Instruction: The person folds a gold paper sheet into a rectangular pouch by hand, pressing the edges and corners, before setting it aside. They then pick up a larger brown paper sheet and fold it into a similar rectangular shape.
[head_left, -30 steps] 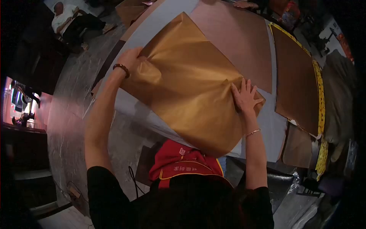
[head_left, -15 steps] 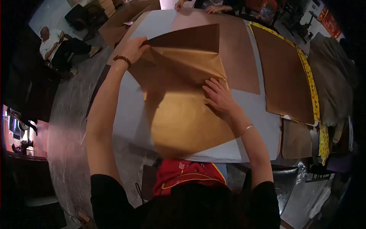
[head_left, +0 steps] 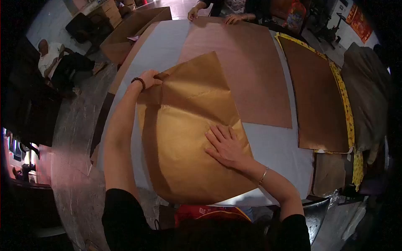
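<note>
A large sheet of golden-brown kraft paper lies across the near part of the table, creased across its upper half, with its far corner pointing away from me. At its upper left edge, my left hand pinches the paper between thumb and fingers. My right hand rests palm down on the sheet's right side, fingers spread. Under the paper is a pale grey-white covering on the table. Beyond it lies a flat reddish-brown sheet.
To the right lies a dark brown panel edged in yellow patterned material. Another person's hands touch the table's far edge. An open cardboard box stands at the far left. A seated person is further left.
The paper's raised far part has come down and spread flatter. My left hand has moved lower with the edge. My right hand has slid nearer and left, fingers spread.
</note>
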Demonstrator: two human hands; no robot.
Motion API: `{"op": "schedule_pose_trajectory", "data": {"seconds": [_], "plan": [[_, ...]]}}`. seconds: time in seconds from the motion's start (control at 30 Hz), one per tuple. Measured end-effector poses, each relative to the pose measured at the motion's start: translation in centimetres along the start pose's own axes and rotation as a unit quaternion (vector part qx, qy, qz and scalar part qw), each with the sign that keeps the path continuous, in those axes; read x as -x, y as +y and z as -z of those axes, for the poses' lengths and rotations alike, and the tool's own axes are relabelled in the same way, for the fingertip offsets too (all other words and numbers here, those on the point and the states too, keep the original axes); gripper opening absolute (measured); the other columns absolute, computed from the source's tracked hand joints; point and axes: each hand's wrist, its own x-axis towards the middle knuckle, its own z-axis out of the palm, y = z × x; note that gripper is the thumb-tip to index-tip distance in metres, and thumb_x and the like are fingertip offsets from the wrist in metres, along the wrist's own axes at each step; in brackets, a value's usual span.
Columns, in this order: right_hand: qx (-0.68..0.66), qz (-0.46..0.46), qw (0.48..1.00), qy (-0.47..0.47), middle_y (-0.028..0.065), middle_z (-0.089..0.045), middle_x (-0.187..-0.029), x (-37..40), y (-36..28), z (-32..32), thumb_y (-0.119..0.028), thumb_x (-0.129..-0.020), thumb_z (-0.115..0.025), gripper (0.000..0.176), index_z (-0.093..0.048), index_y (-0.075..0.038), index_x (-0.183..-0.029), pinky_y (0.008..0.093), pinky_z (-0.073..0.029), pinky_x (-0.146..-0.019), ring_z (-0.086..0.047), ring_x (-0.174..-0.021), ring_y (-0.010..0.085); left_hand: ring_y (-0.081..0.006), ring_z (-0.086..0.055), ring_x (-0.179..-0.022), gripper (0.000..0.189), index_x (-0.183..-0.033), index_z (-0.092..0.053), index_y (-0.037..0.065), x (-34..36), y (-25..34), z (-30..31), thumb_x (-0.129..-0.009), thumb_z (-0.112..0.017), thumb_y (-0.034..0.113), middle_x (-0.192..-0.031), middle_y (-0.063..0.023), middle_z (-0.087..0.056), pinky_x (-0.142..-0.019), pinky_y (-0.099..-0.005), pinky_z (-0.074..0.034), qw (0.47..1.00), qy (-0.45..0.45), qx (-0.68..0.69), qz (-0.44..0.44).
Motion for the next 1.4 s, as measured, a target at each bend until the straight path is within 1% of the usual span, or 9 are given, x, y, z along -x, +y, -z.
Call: {"op": "schedule_pose_trajectory", "data": {"seconds": [0.23, 0.47, 0.83, 0.87, 0.9, 1.03, 1.2, 1.27, 1.4], "plan": [[0.0, 0.157, 0.988, 0.017, 0.017, -0.049, -0.128, -4.3, 4.0, 2.7, -0.027, -0.088, -0.059, 0.039, -0.054, -0.004, -0.119, 0.0465, -0.035, -0.104, -0.043, -0.122, 0.0329, -0.0317, -0.064, -0.088, 0.027, -0.102, -0.065, 0.003, -0.6, -0.5, -0.3, -0.082, -0.069, 0.021, -0.093, -0.017, -0.068, -0.077, -0.0407, -0.049, 0.999, -0.03, 0.016, -0.015], [0.005, 0.085, 0.996, -0.019, 0.0133, -0.036, -0.147, -3.3, 4.9, -0.6, -0.042, -0.096, -0.046, 0.055, -0.043, -0.007, -0.138, 0.0506, -0.017, -0.115, -0.029, -0.138, 0.032, -0.0364, -0.057, -0.079, 0.018, -0.087, -0.059, 0.001, 7.7, 5.7, 3.4, -0.085, -0.065, 0.018, -0.082, -0.0159, -0.06, -0.069, -0.0451, -0.044, 0.968, 0.15, -0.108, -0.168], [0.009, -0.056, 0.998, -0.016, 0.0135, -0.04, -0.145, 1.6, 1.6, 0.0, -0.041, -0.096, -0.05, 0.056, -0.044, -0.006, -0.138, 0.0472, -0.028, -0.113, -0.034, -0.137, 0.0299, -0.0206, -0.057, -0.077, 0.014, -0.084, -0.059, 0.007, 28.3, 11.8, -5.2, -0.07, -0.061, 0.009, -0.084, -0.005, -0.057, -0.072, -0.0355, -0.041, 0.875, 0.315, -0.191, -0.316], [-0.421, -0.109, 0.9, 0.015, 0.013, -0.044, -0.142, 2.8, 1.3, 0.7, -0.041, -0.096, -0.05, 0.055, -0.043, -0.007, -0.139, 0.0438, -0.033, -0.111, -0.038, -0.135, 0.0277, -0.0206, -0.057, -0.077, 0.014, -0.084, -0.059, 0.007, 29.6, 11.6, -6.1, -0.07, -0.061, 0.009, -0.084, -0.005, -0.057, -0.072, -0.0355, -0.041, 0.874, 0.315, -0.191, -0.316], [-0.767, -0.14, 0.624, 0.043, 0.0125, -0.049, -0.138, 3.8, 1.0, 1.2, -0.041, -0.097, -0.051, 0.055, -0.042, -0.007, -0.139, 0.0405, -0.038, -0.108, -0.042, -0.133, 0.0256, -0.0208, -0.057, -0.077, 0.016, -0.085, -0.06, 0.006, 30.9, 11.4, -6.9, -0.069, -0.061, 0.01, -0.085, -0.0055, -0.058, -0.071, -0.036, -0.041, 0.878, 0.307, -0.195, -0.313], [-0.886, -0.126, 0.446, -0.035, 0.0084, -0.048, -0.137, 3.7, 3.0, -1.3, -0.046, -0.099, -0.044, 0.055, -0.039, -0.01, -0.141, 0.0318, -0.045, -0.103, -0.05, -0.123, 0.0189, -0.0201, -0.056, -0.077, 0.019, -0.085, -0.061, 0.005, 35.2, 11.3, -9.5, -0.068, -0.063, 0.012, -0.088, -0.0057, -0.06, -0.07, -0.0369, -0.042, 0.882, 0.271, -0.204, -0.326], [-0.772, -0.253, 0.582, -0.046, 0.0078, -0.049, -0.136, 2.6, 4.9, -1.6, -0.053, -0.095, -0.048, 0.062, -0.04, -0.011, -0.139, 0.034, -0.046, -0.099, -0.052, -0.119, 0.0214, -0.0208, -0.055, -0.082, 0.019, -0.088, -0.059, 0.006, 36.1, 8.8, -14.9, -0.071, -0.06, 0.015, -0.086, -0.0053, -0.056, -0.072, -0.0377, -0.044, 0.908, 0.192, -0.205, -0.311], [-0.484, -0.206, 0.851, -0.003, 0.01, -0.052, -0.133, 2.0, 5.5, -1.7, -0.047, -0.095, -0.05, 0.055, -0.045, -0.008, -0.134, 0.0366, -0.046, -0.097, -0.054, -0.116, 0.0251, -0.0208, -0.055, -0.081, 0.018, -0.087, -0.059, 0.006, 35.7, 8.2, -15.7, -0.072, -0.06, 0.016, -0.086, -0.0054, -0.056, -0.073, -0.0375, -0.044, 0.911, 0.199, -0.192, -0.307], [-0.386, -0.231, 0.891, -0.063, 0.0136, -0.058, -0.125, 2.1, 3.7, 3.6, -0.039, -0.095, -0.051, 0.05, -0.05, -0.002, -0.128, 0.0371, -0.044, -0.096, -0.056, -0.113, 0.0274, -0.0208, -0.055, -0.08, 0.017, -0.086, -0.058, 0.007, 35.2, 7.5, -16.5, -0.072, -0.059, 0.016, -0.086, -0.0056, -0.056, -0.074, -0.0364, -0.044, 0.914, 0.208, -0.157, -0.311]]}}
